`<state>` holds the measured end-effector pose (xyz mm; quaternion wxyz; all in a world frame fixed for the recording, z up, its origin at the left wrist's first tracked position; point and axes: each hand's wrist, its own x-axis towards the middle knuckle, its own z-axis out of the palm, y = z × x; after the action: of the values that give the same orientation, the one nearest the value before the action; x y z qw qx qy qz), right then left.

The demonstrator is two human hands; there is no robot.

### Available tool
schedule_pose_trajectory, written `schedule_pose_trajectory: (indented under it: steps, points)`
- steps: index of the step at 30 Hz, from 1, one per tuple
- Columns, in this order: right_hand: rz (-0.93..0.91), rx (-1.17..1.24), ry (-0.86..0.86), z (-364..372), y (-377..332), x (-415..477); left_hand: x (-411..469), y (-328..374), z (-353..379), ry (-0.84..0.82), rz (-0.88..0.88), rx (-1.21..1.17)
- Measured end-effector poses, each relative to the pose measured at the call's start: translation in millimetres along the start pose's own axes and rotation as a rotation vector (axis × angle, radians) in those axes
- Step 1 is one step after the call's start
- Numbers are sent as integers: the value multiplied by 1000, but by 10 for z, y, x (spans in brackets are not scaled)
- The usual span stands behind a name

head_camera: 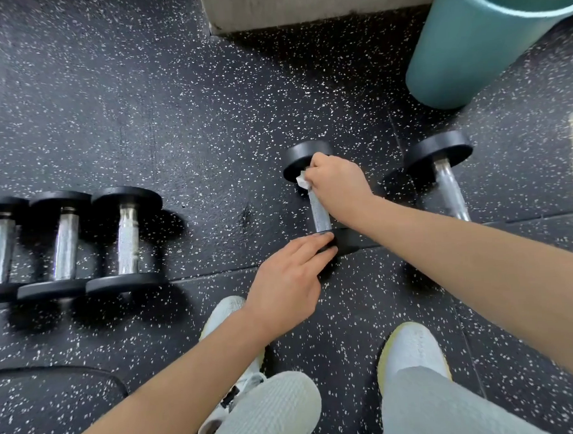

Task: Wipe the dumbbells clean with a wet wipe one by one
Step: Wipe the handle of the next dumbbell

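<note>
We see the dumbbell (319,211) lying on the floor (140,108) with its knurled, dull-silver handle running away from us between two smooth black round discs; the right hand (338,189) is clenched over the far end of that handle, grasping a crumpled white wet wipe (302,180) against the metal; the left hand (288,279) lies released, its straight fingers pressing on the near disc. That disc is mostly hidden under those fingers and the right forearm. Right of the dumbbell lies another dumbbell (449,178), its handle glossy and its near end covered by the forearm; well to the left of the dumbbell a row of three dumbbells (127,238) stands close together, the outermost cut by the frame edge. The floor is black rubber flecked with white. Beyond the dumbbell sits a rough concrete block (300,3), and beside it a smooth teal cylinder (468,41), cropped; nearer us are pale shoes (413,346) and ribbed grey trousers (272,413).
</note>
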<state>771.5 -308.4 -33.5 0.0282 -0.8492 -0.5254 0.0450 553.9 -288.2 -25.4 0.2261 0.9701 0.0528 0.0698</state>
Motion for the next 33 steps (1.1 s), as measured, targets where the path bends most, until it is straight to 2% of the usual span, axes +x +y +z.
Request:
schedule_pose_trajectory:
  steps: [4,10,16,24,29,33]
  points:
    - [-53,-68,93,88,11,-110,5,10,-13,9,5,-16]
    - [-104,-165,20,50,24,-184,-14,-2,-25,20,-5,-34]
    - [-37,-77,19,-9,-8,75,-28,20,1,-32,-2,-23]
    - [-119,-113,-51,110,114,-159,24,-6,40,-47,38,-18]
    - [-33,-108,12,28,197,107,83,0,68,-56,96,16]
    - [-95,-68,65,70,203,-154,43,-49,75,-57,58,22]
